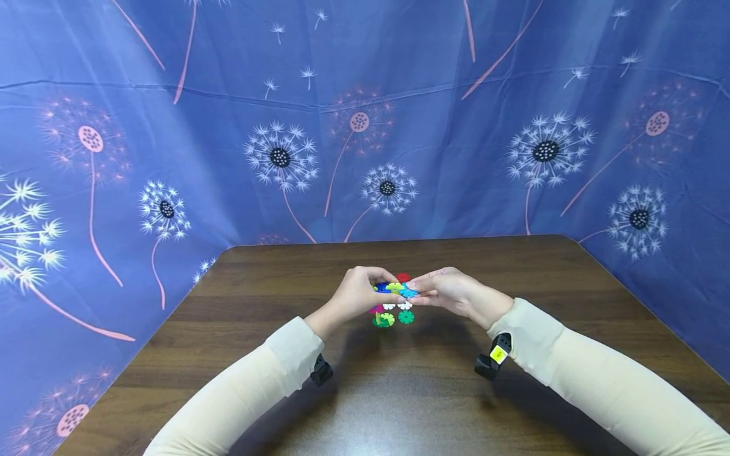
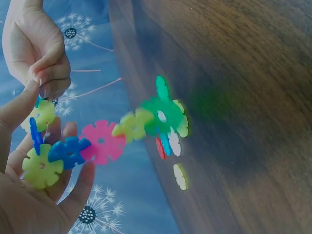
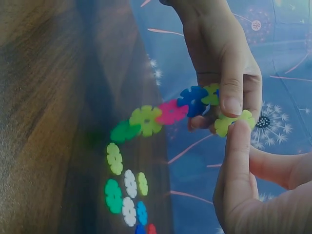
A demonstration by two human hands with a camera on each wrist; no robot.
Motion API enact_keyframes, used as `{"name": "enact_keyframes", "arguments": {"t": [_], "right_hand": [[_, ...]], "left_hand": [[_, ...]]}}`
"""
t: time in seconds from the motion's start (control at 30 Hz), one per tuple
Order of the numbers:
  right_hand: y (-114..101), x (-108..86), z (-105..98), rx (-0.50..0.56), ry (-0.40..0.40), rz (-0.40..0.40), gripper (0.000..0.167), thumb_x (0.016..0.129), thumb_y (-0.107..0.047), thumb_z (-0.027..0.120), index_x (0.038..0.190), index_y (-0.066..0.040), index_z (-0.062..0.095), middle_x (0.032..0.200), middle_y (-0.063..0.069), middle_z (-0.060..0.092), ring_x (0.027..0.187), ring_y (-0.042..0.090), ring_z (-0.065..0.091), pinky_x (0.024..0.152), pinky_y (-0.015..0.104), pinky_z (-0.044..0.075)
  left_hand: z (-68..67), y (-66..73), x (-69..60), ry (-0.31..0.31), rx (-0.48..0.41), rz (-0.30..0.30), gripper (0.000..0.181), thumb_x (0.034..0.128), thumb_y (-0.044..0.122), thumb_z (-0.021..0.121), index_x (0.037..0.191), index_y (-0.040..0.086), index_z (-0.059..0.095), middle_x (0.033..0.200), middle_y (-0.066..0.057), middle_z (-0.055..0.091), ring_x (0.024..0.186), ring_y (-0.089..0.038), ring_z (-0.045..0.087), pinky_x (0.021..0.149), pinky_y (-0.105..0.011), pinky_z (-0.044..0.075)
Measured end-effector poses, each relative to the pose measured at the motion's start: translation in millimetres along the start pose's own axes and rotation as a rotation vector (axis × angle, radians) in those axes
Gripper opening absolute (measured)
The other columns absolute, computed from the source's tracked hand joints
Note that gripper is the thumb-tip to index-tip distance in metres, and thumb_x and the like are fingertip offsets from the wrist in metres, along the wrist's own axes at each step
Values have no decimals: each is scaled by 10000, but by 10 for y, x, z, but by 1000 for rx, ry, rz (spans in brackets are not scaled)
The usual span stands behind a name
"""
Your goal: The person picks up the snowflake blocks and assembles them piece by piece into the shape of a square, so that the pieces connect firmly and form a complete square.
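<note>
Brown table beneath linked discs, yellow label illegible

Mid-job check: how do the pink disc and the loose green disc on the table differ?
The pink disc is linked between a dark blue disc and a yellow-green disc; the green disc is unattached. The pink disc is up off the table; the green disc lies on it. Both are flower-shaped with notched edges.

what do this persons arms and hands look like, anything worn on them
Both arms have long cream sleeves, left sleeve and right sleeve, reaching the wrists. Left grip and right grip wear no gloves. A small black device sits under the left cuff; a second black device at the right wrist bears a yellow label, too small to read.
</note>
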State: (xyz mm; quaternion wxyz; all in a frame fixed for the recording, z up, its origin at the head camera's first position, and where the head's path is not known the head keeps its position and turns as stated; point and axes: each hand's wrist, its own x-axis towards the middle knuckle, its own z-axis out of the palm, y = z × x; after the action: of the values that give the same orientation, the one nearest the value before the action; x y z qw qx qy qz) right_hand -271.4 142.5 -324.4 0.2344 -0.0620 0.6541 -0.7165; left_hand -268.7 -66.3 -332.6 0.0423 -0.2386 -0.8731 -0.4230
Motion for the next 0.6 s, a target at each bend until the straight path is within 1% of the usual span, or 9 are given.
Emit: {"name": "enact_keyframes", "arguments": {"t": [0.07,0.13,0.27,0.37,0.43,0.6], "right_hand": [[3,3,18,11,-13,-2,202,942,27,554,1104,132,613,840,60,697,783,128,688,800,257,566],[6,9,40,25,-16,1,213,945,28,549,1119,135,606,844,65,707,794,135,696,810,263,565],[13,22,73,43,-12,8,309,950,22,548,1212,184,526,854,77,712,808,139,704,817,269,564],[10,26,95,38,3,16,343,949,5,564,1233,189,514,872,78,699,806,135,700,805,260,565],[6,31,107,28,9,21,331,945,-11,581,1217,172,537,885,81,693,809,134,700,804,255,565],[9,56,122,4,24,24,223,932,-38,615,1104,102,632,878,77,692,800,144,702,805,262,566]], "left_hand": [[-5,1,-5,-5,-18,-2,254,734,311,853,934,181,763,881,63,737,781,-92,635,699,-247,531],[-10,7,-10,-12,-28,-6,274,735,317,851,954,179,764,903,53,740,789,-113,647,696,-243,536],[-22,11,-15,-23,-27,-10,287,745,317,844,981,174,766,936,41,743,806,-152,661,687,-240,538],[-38,3,-16,-27,-24,-11,294,747,320,843,989,172,767,940,38,744,790,-155,657,668,-246,536],[-48,-8,-17,-29,-19,-16,296,744,320,844,991,176,767,942,41,743,777,-146,647,660,-249,533],[-67,-41,-19,-39,3,-21,289,745,323,843,989,190,768,952,50,741,764,-117,614,666,-255,521]]}}
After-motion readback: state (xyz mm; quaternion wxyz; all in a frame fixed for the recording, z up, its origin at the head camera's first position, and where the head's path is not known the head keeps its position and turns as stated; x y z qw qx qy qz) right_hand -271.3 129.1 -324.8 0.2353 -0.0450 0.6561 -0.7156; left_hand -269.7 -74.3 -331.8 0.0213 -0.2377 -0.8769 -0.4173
